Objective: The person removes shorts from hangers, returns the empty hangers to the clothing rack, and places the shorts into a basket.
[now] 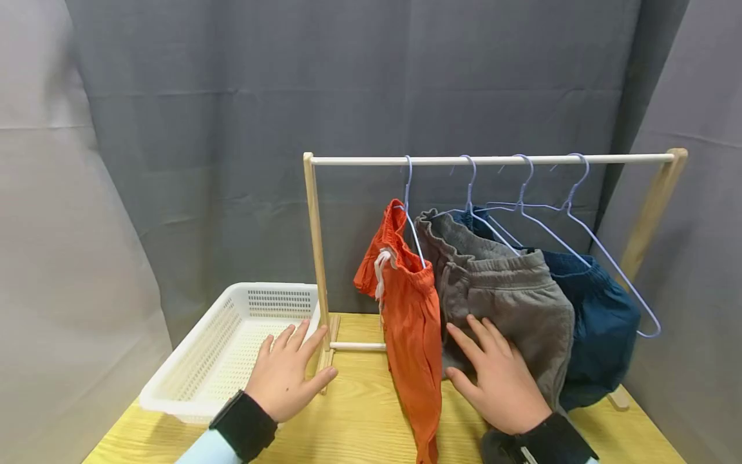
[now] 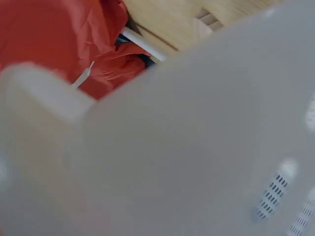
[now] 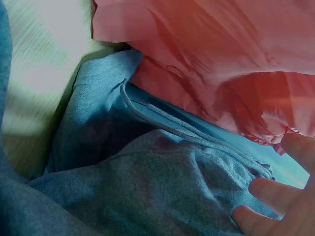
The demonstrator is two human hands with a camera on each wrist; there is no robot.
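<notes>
1. The right hand (image 1: 503,383) lies flat, fingers straight, on the grey shorts (image 1: 510,303), gripping nothing.
2. The grey shorts hang on a hanger (image 1: 484,216) at mid rail, between the orange shorts (image 1: 408,322) on the left and the blue shorts (image 1: 603,322) on the right.
3. The left hand (image 1: 286,377), its grip open, hovers over the near right corner of the white basket (image 1: 191,380) on the worktop (image 1: 359,419).

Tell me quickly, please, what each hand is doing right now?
Left hand: open, fingers spread, over the white basket's rim, holding nothing.
Right hand: open, fingers straight, resting on the grey shorts.
</notes>
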